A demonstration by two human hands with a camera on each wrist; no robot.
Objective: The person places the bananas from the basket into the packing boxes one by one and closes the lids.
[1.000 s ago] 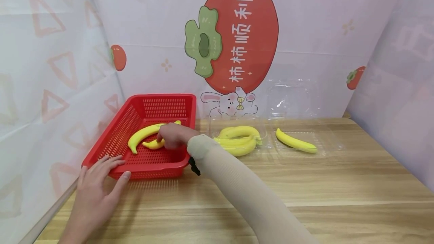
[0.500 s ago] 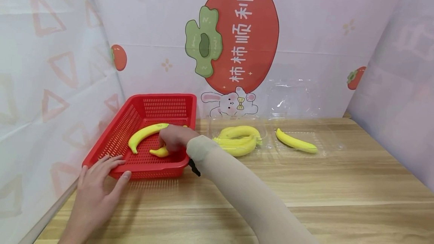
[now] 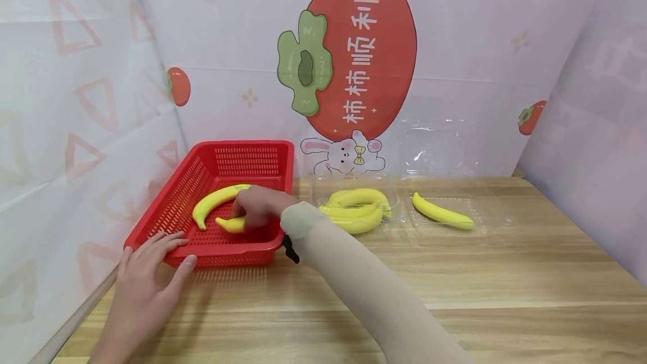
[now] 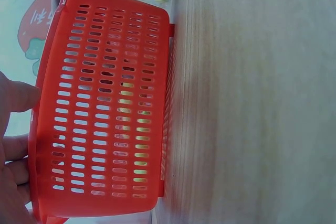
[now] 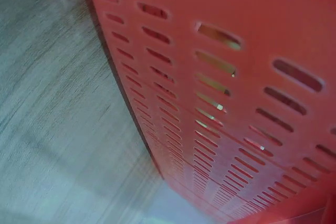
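In the head view my right hand [image 3: 260, 208] reaches down into the red plastic basket [image 3: 237, 249]. Its curled fingers grip a small yellow banana [image 3: 231, 224], whose tip points left; the rest is hidden under the hand. Behind lies a larger banana [image 3: 214, 200], partly covered by that hand. My left hand [image 3: 147, 285] rests on the basket's near left rim with fingers spread over the edge. The left wrist view shows this hand [image 4: 14, 156] at the rim, beside the slotted wall. In the right wrist view the basket wall [image 5: 252, 19] hides the right hand.
Right of the basket, a clear plastic box [image 3: 315, 184] holds several bananas [image 3: 356, 210]. Farther right, another clear box [image 3: 477, 198] with its lid raised holds one banana [image 3: 442, 212]. Both stand on the wooden table [image 3: 480, 291], before a patterned backdrop [image 3: 242, 44].
Inside the basket, my right hand and the small banana shift slightly right and nearer, then slightly left. The larger banana's far end is now covered. My left hand stays on the rim.
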